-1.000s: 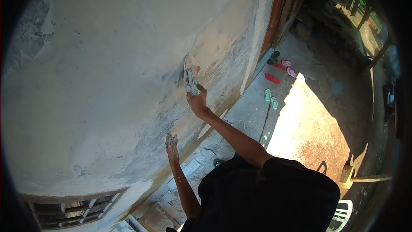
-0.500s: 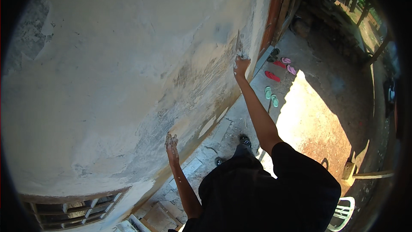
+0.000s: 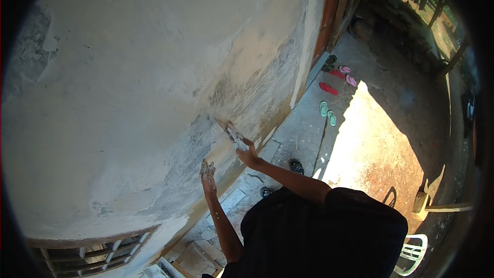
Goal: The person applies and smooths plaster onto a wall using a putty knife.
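Note:
My right hand [image 3: 249, 155] grips a trowel [image 3: 230, 130] by its near end. The trowel's narrow blade is caked with pale wet plaster and points up and left, close against the wall [image 3: 128, 87]. Just below and to the left, my left hand [image 3: 208, 176] is raised in front of the wall with its fingers curled. Grey plaster smears those fingers, and what they hold cannot be made out. Around and above both hands the wall carries a rough, streaky grey plaster patch [image 3: 242, 90]; beyond it the surface is smoother and cream-coloured.
A barred window [image 3: 98, 252] sits at the lower left and a brown door frame [image 3: 329, 10] at the top. Several sandals [image 3: 328, 88] lie on the concrete ledge [image 3: 303, 134] along the wall. Boards [image 3: 193, 262] lie near my feet; a white chair [image 3: 412, 255] stands at the lower right.
My right hand has come down and left with the trowel, from near the door frame to just above my left hand. The left hand has hardly moved.

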Action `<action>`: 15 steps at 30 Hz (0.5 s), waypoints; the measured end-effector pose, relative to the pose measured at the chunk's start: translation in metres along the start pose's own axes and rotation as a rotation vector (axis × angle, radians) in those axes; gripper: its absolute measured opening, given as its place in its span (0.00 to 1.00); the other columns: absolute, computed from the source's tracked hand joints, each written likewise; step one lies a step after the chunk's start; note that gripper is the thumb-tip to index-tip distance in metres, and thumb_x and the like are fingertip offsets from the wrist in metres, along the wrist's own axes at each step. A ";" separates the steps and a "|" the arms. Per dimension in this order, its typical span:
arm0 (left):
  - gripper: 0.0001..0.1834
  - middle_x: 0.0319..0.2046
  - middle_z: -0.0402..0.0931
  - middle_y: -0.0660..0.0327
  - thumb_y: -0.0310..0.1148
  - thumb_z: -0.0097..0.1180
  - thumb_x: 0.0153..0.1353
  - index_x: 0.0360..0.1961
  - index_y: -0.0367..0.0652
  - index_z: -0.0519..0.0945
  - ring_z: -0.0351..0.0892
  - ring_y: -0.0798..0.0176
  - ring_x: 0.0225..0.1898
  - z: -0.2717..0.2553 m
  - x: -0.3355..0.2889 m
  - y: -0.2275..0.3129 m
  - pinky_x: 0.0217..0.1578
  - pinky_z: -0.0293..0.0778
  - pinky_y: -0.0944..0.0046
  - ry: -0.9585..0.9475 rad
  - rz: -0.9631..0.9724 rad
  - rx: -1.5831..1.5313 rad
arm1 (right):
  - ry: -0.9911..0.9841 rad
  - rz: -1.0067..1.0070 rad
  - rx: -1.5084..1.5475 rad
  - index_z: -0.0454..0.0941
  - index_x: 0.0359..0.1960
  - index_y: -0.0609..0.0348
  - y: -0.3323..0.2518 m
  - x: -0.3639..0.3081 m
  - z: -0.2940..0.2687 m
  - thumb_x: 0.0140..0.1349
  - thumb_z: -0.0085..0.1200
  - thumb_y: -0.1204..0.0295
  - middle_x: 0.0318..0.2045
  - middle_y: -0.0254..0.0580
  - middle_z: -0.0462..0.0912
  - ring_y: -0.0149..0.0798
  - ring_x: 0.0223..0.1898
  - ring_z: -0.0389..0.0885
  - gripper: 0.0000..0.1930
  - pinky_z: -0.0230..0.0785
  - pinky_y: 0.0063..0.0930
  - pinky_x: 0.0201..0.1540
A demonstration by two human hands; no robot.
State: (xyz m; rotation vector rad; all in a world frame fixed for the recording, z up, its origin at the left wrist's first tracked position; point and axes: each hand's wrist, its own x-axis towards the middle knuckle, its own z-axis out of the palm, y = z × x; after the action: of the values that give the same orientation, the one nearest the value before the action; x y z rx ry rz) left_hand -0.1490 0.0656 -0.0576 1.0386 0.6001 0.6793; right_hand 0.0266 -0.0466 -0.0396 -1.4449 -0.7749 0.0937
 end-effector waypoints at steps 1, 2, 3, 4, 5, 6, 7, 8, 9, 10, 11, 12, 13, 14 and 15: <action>0.28 0.56 0.45 0.53 0.37 0.39 0.56 0.54 0.35 0.49 0.54 0.52 0.54 -0.008 -0.006 -0.001 0.51 0.49 0.56 0.009 -0.008 -0.020 | 0.097 0.276 0.191 0.66 0.37 0.69 -0.003 0.012 -0.014 0.42 0.48 0.75 0.31 0.49 0.70 0.38 0.31 0.70 0.17 0.64 0.27 0.32; 0.28 0.56 0.45 0.53 0.37 0.39 0.56 0.54 0.35 0.49 0.54 0.52 0.54 -0.009 -0.009 -0.001 0.51 0.49 0.56 0.015 -0.010 -0.024 | 0.204 0.548 0.373 0.66 0.38 0.68 -0.009 0.045 -0.031 0.44 0.45 0.79 0.33 0.49 0.70 0.37 0.29 0.70 0.16 0.65 0.26 0.27; 0.28 0.56 0.45 0.53 0.37 0.39 0.56 0.54 0.35 0.49 0.54 0.52 0.54 -0.001 -0.007 0.000 0.51 0.49 0.56 -0.012 0.013 -0.037 | 0.576 0.328 0.250 0.66 0.36 0.70 -0.002 0.078 -0.045 0.45 0.43 0.81 0.22 0.44 0.68 0.31 0.20 0.65 0.13 0.62 0.25 0.20; 0.28 0.56 0.45 0.54 0.37 0.39 0.56 0.54 0.35 0.49 0.54 0.52 0.54 -0.007 -0.012 0.000 0.51 0.49 0.56 -0.007 0.041 -0.050 | 0.545 0.513 0.111 0.62 0.38 0.72 -0.018 0.109 -0.060 0.45 0.45 0.82 0.21 0.44 0.67 0.32 0.19 0.65 0.15 0.60 0.26 0.20; 0.28 0.56 0.45 0.54 0.37 0.39 0.56 0.54 0.35 0.49 0.54 0.52 0.54 -0.005 -0.011 0.000 0.51 0.49 0.56 -0.014 0.040 -0.053 | 0.502 0.481 0.124 0.61 0.39 0.73 -0.023 0.137 -0.075 0.45 0.45 0.81 0.21 0.44 0.67 0.33 0.18 0.64 0.17 0.60 0.26 0.19; 0.28 0.56 0.45 0.54 0.37 0.39 0.56 0.54 0.35 0.49 0.54 0.52 0.53 -0.004 -0.009 0.000 0.52 0.49 0.56 0.009 0.014 -0.043 | 0.456 0.448 0.140 0.60 0.40 0.73 -0.028 0.154 -0.083 0.45 0.46 0.81 0.22 0.45 0.67 0.33 0.17 0.64 0.18 0.60 0.27 0.19; 0.28 0.56 0.46 0.55 0.37 0.39 0.56 0.54 0.36 0.49 0.54 0.52 0.53 -0.005 -0.007 0.000 0.52 0.49 0.56 0.038 -0.012 -0.033 | 0.454 0.444 0.140 0.60 0.40 0.73 -0.040 0.158 -0.078 0.45 0.46 0.81 0.22 0.45 0.67 0.33 0.17 0.64 0.18 0.60 0.27 0.19; 0.28 0.56 0.46 0.55 0.37 0.39 0.56 0.54 0.36 0.49 0.54 0.52 0.53 -0.005 -0.007 0.001 0.52 0.49 0.56 0.037 -0.009 -0.034 | 0.368 0.432 0.131 0.60 0.39 0.75 -0.056 0.161 -0.067 0.45 0.46 0.81 0.21 0.45 0.67 0.34 0.17 0.64 0.18 0.60 0.27 0.19; 0.28 0.56 0.46 0.55 0.37 0.39 0.56 0.54 0.35 0.49 0.54 0.52 0.53 -0.006 -0.007 0.002 0.52 0.49 0.56 0.028 -0.004 -0.032 | 0.283 0.420 0.123 0.60 0.39 0.76 -0.067 0.163 -0.050 0.45 0.46 0.80 0.20 0.45 0.67 0.35 0.16 0.65 0.18 0.60 0.27 0.18; 0.28 0.56 0.46 0.55 0.37 0.39 0.56 0.54 0.35 0.48 0.54 0.52 0.53 0.009 -0.001 0.003 0.52 0.49 0.56 -0.019 -0.008 -0.026 | 0.504 0.358 -0.078 0.63 0.36 0.76 -0.041 0.161 -0.036 0.45 0.45 0.79 0.17 0.47 0.68 0.36 0.17 0.66 0.16 0.59 0.28 0.19; 0.28 0.56 0.46 0.55 0.37 0.39 0.56 0.54 0.35 0.48 0.54 0.52 0.53 -0.004 -0.008 0.001 0.52 0.49 0.56 0.009 -0.005 -0.027 | 0.309 0.353 0.040 0.63 0.38 0.77 -0.064 0.142 -0.016 0.45 0.46 0.78 0.24 0.52 0.71 0.38 0.22 0.69 0.17 0.61 0.29 0.24; 0.28 0.56 0.46 0.55 0.37 0.39 0.56 0.54 0.35 0.48 0.54 0.52 0.53 -0.008 -0.010 0.000 0.52 0.49 0.56 0.015 -0.001 -0.028 | 0.329 0.352 -0.094 0.63 0.39 0.77 -0.079 0.121 -0.003 0.44 0.46 0.77 0.31 0.59 0.70 0.44 0.31 0.71 0.19 0.63 0.30 0.34; 0.28 0.56 0.46 0.55 0.37 0.39 0.56 0.54 0.35 0.48 0.54 0.52 0.53 0.001 -0.004 0.001 0.52 0.49 0.56 -0.009 0.001 -0.026 | 0.248 0.369 -0.040 0.63 0.39 0.77 -0.051 0.106 -0.003 0.43 0.47 0.76 0.35 0.61 0.69 0.50 0.39 0.69 0.20 0.60 0.31 0.42; 0.28 0.56 0.46 0.55 0.37 0.39 0.56 0.54 0.35 0.48 0.54 0.52 0.53 -0.004 -0.005 0.000 0.52 0.49 0.56 -0.003 0.003 -0.024 | 0.150 0.363 -0.138 0.62 0.41 0.77 -0.050 0.083 0.000 0.42 0.47 0.74 0.37 0.63 0.67 0.51 0.41 0.67 0.23 0.60 0.33 0.43; 0.28 0.56 0.46 0.55 0.38 0.39 0.56 0.54 0.36 0.48 0.54 0.52 0.53 -0.007 -0.007 0.000 0.52 0.49 0.56 -0.009 0.005 -0.018 | 0.054 0.355 -0.235 0.61 0.43 0.76 -0.049 0.063 -0.004 0.41 0.47 0.72 0.39 0.64 0.65 0.52 0.44 0.65 0.25 0.60 0.34 0.43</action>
State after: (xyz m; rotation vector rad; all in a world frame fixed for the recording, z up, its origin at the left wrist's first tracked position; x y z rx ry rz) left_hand -0.1585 0.0642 -0.0598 1.0266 0.5830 0.6834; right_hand 0.0573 -0.0264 0.0311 -1.7920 -0.4898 0.2404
